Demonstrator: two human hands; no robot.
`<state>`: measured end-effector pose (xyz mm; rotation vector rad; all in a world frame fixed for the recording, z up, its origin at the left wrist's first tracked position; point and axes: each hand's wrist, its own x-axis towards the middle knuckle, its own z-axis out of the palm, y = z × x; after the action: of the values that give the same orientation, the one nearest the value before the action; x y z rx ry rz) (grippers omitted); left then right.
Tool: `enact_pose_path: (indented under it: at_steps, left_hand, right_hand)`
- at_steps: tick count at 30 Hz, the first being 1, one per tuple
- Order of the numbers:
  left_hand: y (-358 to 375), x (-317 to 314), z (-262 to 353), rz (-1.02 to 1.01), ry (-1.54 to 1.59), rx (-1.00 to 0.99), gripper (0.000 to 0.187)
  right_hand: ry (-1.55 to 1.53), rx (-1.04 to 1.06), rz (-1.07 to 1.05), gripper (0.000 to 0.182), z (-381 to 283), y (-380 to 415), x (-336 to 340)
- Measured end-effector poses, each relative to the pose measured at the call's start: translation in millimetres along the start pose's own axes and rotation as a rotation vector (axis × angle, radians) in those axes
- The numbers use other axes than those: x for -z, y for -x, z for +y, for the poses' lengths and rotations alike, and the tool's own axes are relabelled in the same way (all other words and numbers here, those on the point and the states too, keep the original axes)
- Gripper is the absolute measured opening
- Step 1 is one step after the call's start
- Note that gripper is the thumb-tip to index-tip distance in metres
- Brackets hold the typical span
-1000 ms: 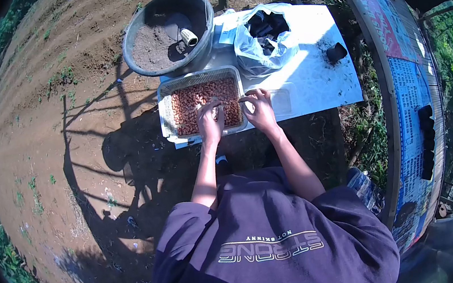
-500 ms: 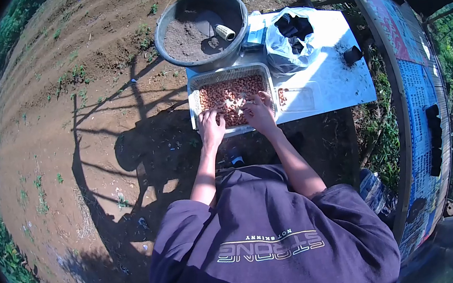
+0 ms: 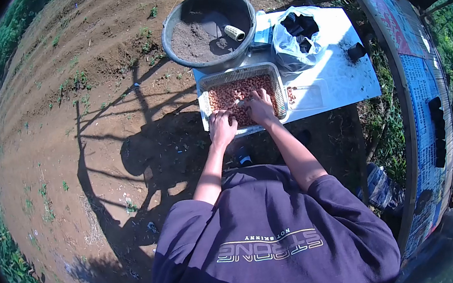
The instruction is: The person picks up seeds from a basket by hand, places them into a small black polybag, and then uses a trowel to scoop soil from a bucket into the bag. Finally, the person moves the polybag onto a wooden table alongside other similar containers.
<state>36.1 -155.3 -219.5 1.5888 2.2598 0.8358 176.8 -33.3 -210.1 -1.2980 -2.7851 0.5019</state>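
Note:
A pale plastic basket [image 3: 278,86] with slatted walls stands at the table's near edge. Reddish-brown seeds [image 3: 237,89], peanut-like in look, are spread across its bottom. My left hand [image 3: 223,128] lies over the near left corner, its fingers stretched slightly bent onto the seeds. Farther in and to the right, my right hand [image 3: 260,108] reaches down among the seeds with fingers drawn together. Small pale bits show beside its fingertips; what it pinches is hidden. A shallow clear tray [image 3: 309,96] with a few similar seeds sits right of the basket.
Behind the basket stands a big dark tub [image 3: 169,49] of soil, with a light-coloured cup [image 3: 234,33] in it. A plastic bag [image 3: 291,55] of black pouches and a small black pot [image 3: 356,52] share the white table [image 3: 345,83]. A printed-sheet wall [image 3: 421,87] runs along the right.
The view has shifted, so the table and basket appear slightly farther right. My right hand has pushed lower into the seeds, and fewer pale bits show between my hands.

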Motion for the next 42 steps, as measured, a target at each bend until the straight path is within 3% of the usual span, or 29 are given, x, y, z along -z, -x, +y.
enact_pose_path:
  at_steps: [6,12,15,16,19,20,24,27,36,39,42]
  left_hand:
    - [-1,3,4,-0.001,-0.002,-0.004,0.025]
    - [0,5,3,0.003,0.017,-0.005,0.023]
    - [-3,6,3,0.04,0.071,-0.03,0.019]
    - [-4,6,3,0.057,0.093,-0.043,0.018]
    - [-7,10,9,0.105,0.24,-0.04,0.015]
    - [-9,12,11,0.136,0.268,-0.075,0.015]
    - [-15,23,33,0.066,0.42,-0.036,0.015]
    - [-25,23,46,0.094,0.472,-0.094,0.016]
    - [-40,27,55,0.068,0.541,-0.101,0.014]
    - [-41,32,60,0.067,0.546,-0.106,0.013]
    - [-43,37,66,0.06,0.55,-0.095,0.012]
  right_hand:
    - [-0.003,-0.078,0.02,0.025,-14,-2,-3]
    - [-0.084,-0.006,0.213,0.02,-13,8,3]
    - [-0.403,-0.075,0.268,0.02,-12,16,19]
    - [-0.372,-0.093,0.297,0.02,-15,21,30]
    - [-0.822,-0.242,0.151,0.02,-5,23,34]
    - [-0.92,-0.181,0.229,0.019,-1,24,27]
    - [-0.928,-0.037,0.183,0.02,1,26,51]
    - [-0.982,-0.073,0.094,0.02,-3,27,68]
    - [-1.145,-0.071,0.162,0.017,0,25,69]
    - [-1.018,0.057,0.28,0.016,5,22,68]
    - [-1.039,0.011,0.27,0.016,4,22,71]
